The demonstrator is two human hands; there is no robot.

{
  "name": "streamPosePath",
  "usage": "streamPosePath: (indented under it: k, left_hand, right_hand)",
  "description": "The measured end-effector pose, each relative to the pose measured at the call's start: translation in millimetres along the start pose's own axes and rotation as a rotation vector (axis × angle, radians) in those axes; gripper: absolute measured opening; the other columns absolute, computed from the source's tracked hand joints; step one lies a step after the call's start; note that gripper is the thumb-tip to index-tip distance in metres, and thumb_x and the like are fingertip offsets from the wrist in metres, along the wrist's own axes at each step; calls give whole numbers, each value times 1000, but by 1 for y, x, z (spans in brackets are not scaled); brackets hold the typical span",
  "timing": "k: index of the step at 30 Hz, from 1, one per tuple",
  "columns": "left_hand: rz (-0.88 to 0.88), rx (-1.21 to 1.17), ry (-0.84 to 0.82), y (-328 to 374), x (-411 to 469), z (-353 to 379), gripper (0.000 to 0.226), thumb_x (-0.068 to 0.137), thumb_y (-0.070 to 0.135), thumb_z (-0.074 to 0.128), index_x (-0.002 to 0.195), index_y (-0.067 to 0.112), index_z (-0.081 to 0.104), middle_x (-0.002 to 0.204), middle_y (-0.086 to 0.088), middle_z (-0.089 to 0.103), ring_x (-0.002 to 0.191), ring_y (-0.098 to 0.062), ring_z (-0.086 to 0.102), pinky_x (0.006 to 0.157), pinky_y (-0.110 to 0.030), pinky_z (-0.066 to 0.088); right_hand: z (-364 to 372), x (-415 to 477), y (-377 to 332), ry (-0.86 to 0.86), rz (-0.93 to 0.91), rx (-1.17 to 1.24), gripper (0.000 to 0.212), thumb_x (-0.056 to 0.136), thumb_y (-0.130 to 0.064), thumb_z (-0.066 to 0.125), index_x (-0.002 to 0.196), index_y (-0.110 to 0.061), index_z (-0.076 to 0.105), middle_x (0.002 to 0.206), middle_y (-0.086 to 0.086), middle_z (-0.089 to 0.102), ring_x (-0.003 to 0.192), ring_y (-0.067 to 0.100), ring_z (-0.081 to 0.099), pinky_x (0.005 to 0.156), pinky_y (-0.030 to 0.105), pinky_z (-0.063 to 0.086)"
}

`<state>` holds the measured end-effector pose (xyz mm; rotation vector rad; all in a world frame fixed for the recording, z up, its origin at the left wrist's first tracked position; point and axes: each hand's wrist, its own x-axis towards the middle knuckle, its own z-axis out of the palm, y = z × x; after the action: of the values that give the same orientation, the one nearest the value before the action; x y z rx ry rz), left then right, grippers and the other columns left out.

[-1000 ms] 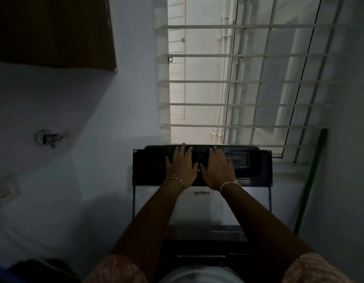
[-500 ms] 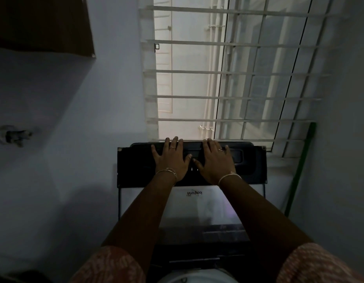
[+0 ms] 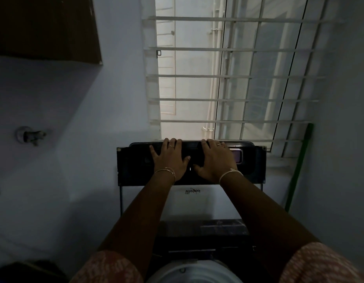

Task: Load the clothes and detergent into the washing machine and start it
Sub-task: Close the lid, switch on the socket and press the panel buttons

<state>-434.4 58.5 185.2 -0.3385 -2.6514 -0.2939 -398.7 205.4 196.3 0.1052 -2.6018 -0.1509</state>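
Below the barred window (image 3: pixel 228 76) stands the washing machine (image 3: pixel 189 207), its white, smooth face carrying an upside-down brand mark. Across its far side runs a long, glossy black panel (image 3: pixel 253 170), rectangular with squared corners, and a small rounded display (image 3: pixel 237 156) glows faintly purple near the panel's right end. At the near edge of the view a pale, curved rim (image 3: pixel 193 272) shows, with a dark band between it and the white face.

Both hands lie palm-down on the panel, side by side near its middle. The left hand (image 3: pixel 169 161) has its fingers straight and close together, tips at the panel's top edge, thumb spread toward the other hand; a ring and a thin bangle show. The right hand (image 3: pixel 214 162) lies the same way, its thumb pointing left, a pale band at the wrist. Whether the fingertips hook over the top edge cannot be told. Both forearms reach straight forward from patterned pinkish sleeves (image 3: pixel 107 268).

A metal tap (image 3: pixel 32 135) juts from the matte wall on the left, a dark wooden cabinet (image 3: pixel 44 27) hangs above it, and a green stick (image 3: pixel 297 166) leans in the right corner.
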Motion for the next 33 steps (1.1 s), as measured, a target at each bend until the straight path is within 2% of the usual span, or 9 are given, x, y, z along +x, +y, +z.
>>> streamPosePath:
  k: [9,14,17,24,26,28,29,31,33]
  left_hand:
    - [-27,-12,42,13,-43,-32,58,98,47,34,148,21,23,156,2,23,148,-20,9,112,-65,6]
    - [-45,-29,61,20,-70,-48,52,99,46,28,146,23,27,154,2,27,147,-20,12,111,-67,5]
    - [-44,-29,87,25,-87,-57,49,99,45,29,143,23,31,151,2,33,145,-20,16,110,-68,4]
    - [-41,71,116,32,-132,-77,44,99,50,25,128,25,46,134,0,50,131,-25,37,111,-67,7]
    - [-17,105,122,29,-143,-80,46,98,54,24,118,25,53,123,1,58,123,-23,47,112,-63,6]
    - [41,108,140,23,-157,-85,50,95,60,25,105,27,60,106,2,66,109,-20,57,114,-53,15]
    - [85,96,143,19,-163,-87,52,93,63,26,98,26,63,97,2,68,101,-20,61,109,-45,26]
    - [156,63,117,11,-179,-93,55,89,68,31,91,27,67,86,1,70,86,-20,65,83,-32,42]
    - [193,63,62,6,-195,-97,59,85,74,30,94,30,68,86,3,71,84,-19,65,65,-27,42]
  right_hand:
    - [-36,-38,-2,42,-51,-37,79,82,-54,49,141,-5,34,133,16,50,124,31,47,110,42,30]
    - [-49,-64,-9,137,-58,-38,57,93,-43,42,134,-4,43,123,17,57,113,32,55,105,42,36]
    - [-60,-77,-6,185,-98,-50,37,94,-28,41,123,-7,51,111,14,62,100,31,60,95,40,41]
    - [-86,-109,0,299,-218,-87,14,74,-9,64,87,-12,61,75,8,64,69,28,61,68,34,48]
    - [-87,-120,-1,305,-265,-67,14,73,-11,65,87,-13,60,75,7,63,69,28,61,68,35,48]
    - [-83,-135,-2,280,-354,-6,15,79,-13,59,94,-12,58,77,8,62,71,29,59,65,36,46]
    - [-80,-143,-2,276,-388,31,13,83,-15,56,95,-12,57,76,8,62,69,29,58,61,36,45]
    - [-80,-162,-4,286,-408,64,17,92,-27,44,92,-14,56,69,5,62,61,28,57,50,32,38]
    - [-83,-180,-8,275,-394,57,34,95,-41,31,88,-17,54,64,1,62,54,27,58,46,27,29]
